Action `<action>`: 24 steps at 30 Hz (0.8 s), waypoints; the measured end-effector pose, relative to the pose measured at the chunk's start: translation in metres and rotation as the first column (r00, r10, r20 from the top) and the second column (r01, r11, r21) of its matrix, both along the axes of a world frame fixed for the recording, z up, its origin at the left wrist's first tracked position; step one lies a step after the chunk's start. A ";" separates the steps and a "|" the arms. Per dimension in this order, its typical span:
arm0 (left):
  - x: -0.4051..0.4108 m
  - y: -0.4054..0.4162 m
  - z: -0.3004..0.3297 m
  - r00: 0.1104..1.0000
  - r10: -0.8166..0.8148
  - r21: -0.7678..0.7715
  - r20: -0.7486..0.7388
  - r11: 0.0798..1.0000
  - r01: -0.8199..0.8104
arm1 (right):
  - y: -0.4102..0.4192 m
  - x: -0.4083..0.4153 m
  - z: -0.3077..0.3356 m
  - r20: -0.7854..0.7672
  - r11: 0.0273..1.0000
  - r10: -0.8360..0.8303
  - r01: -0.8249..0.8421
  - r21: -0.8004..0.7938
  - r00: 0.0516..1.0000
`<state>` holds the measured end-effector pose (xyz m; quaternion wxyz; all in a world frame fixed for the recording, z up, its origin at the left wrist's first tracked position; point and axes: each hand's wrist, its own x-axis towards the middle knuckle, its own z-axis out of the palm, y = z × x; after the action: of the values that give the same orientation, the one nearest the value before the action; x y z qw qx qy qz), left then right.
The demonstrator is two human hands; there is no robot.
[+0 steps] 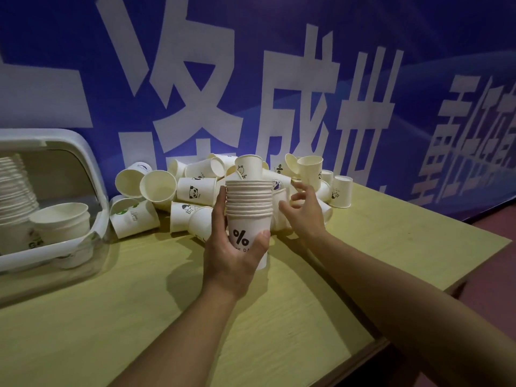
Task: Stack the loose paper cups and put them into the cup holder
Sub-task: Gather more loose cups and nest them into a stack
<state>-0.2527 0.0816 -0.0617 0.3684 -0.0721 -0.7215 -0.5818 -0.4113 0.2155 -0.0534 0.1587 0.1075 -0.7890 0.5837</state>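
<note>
My left hand point(234, 252) grips a stack of several nested white paper cups point(249, 202) upright above the table; the lowest cup bears a black percent sign. Just right of the stack, my right hand point(304, 210) reaches with spread, relaxed fingers into the pile of loose paper cups point(178, 191) and holds nothing. The pile lies against the wall, cups upright and tipped over. The cup holder point(95, 174), a white box with a clear side, stands at the left edge and holds stacked cups point(16, 191).
The yellow-green table point(391, 247) ends in an edge at the right and near right. A blue banner wall point(279, 79) with large white characters stands right behind the pile.
</note>
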 end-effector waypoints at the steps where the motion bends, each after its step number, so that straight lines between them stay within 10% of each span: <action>1: -0.001 0.001 -0.001 1.000 -0.003 -0.012 0.009 1.000 0.003 | 0.004 0.001 -0.001 -0.008 0.999 0.029 -0.029 0.040 1.000; 5: -0.001 0.003 -0.005 0.999 -0.027 -0.036 0.018 0.999 0.028 | 0.015 0.004 -0.009 -0.017 0.975 0.146 -0.141 0.173 0.989; 16: 0.001 0.001 -0.004 0.993 -0.101 -0.067 0.059 0.992 0.105 | 0.030 0.020 0.029 -0.161 0.994 0.046 -0.062 -0.095 0.986; 24: 0.006 0.009 -0.006 0.962 -0.207 -0.238 0.178 0.940 0.247 | 0.039 0.092 0.066 -0.219 0.940 0.263 -0.301 -0.163 0.940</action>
<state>-0.2470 0.0909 -0.0677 0.2306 -0.1582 -0.8035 -0.5255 -0.3196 0.2546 0.0125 0.1589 0.2601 -0.6855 0.6611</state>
